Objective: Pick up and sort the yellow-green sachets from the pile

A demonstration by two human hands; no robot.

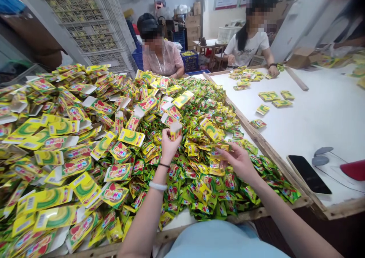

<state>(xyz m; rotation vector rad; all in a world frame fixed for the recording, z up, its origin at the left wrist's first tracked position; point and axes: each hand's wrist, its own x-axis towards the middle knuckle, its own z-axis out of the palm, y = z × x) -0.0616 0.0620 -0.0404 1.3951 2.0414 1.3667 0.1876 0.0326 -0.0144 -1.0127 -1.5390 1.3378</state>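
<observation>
In my left hand (170,145) is a small yellow carton (175,130), gripped upright with its pale end toward the top. My right hand (238,161) is closed on a small yellow-green packet (219,150), just above the heap. Below both hands spreads a pile of shiny green and yellow packets (176,187) with red fruit pictures. To the left rises a large mound of printed cartons (76,164), many with open white flaps. One yellow carton (209,129) lies on the packets between my hands and the far side.
A wooden rail (256,136) divides the heap from a white table (322,109). On that table are a phone (309,174), sunglasses (321,157) and scattered filled cartons (282,103). Two people (162,56) (251,41) sit opposite. Stacked crates (91,26) stand at the back left.
</observation>
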